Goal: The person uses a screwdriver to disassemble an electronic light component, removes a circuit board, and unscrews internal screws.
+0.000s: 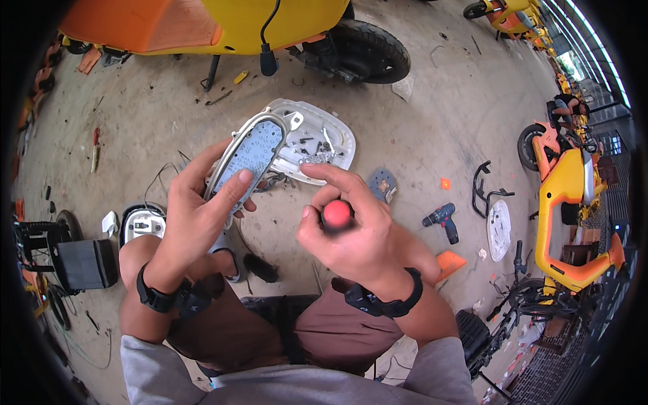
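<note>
In my left hand [196, 196] is a long oval lamp housing with a light blue circuit board [260, 142] set inside a pale rim. The thumb lies on the board's lower part and the fingers wrap behind the housing. My right hand [364, 233] is curled round a screwdriver [337, 213], pointing its red and black handle end up at me; the shaft is hidden. This hand is apart from the housing. Beyond both hands, a white plastic shell [347, 148] lies on the floor with several screws and small parts in it.
A yellow and orange scooter [283, 27] stands ahead, another [567, 209] at the right. On the floor at right are a cordless drill [443, 221], a black bracket [481, 189] and a white oval plate [499, 231]. A second shell [144, 221] sits by my left knee.
</note>
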`<state>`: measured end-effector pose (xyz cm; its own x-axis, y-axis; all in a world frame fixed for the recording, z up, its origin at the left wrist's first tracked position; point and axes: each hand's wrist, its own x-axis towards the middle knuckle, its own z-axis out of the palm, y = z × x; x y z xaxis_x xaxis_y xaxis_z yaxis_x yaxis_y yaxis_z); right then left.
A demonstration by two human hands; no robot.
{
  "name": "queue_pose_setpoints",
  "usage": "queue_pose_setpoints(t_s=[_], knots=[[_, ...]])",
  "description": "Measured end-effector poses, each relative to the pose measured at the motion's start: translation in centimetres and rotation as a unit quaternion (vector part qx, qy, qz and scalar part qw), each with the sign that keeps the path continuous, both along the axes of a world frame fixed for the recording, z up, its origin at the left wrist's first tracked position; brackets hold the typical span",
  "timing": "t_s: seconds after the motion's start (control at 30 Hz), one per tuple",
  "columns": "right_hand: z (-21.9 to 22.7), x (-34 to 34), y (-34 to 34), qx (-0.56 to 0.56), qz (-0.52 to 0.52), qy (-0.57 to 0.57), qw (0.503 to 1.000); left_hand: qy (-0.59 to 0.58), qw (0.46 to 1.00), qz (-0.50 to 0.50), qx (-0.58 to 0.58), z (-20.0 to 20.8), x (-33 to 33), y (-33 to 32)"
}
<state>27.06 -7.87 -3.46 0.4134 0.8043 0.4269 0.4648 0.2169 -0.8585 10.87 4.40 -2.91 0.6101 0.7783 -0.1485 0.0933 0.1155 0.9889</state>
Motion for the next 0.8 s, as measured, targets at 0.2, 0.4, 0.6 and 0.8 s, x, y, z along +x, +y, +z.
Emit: queue_pose_setpoints(t_s=[0.2,0.4,0.6,0.8], knots=[[-0.5,0.2,0.4,-0.014,0.006,-0.090,0.996,0.003,1.000,0.003,0.013,-0.6,-0.1,0.2],[-1.1,0.2,0.5,0.014,0.026,-0.119,0.992,-0.012,0.999,-0.005,0.031,-1.2,0.0,0.3],[-1.3,0.4,0.9,0.023,0.029,-0.123,0.992,-0.013,0.999,-0.004,0.034,-1.4,0.0,0.4],[-1.3,-0.4,1.2,0.025,0.021,-0.088,0.996,0.006,0.999,-0.016,0.046,-0.9,-0.4,1.1]])
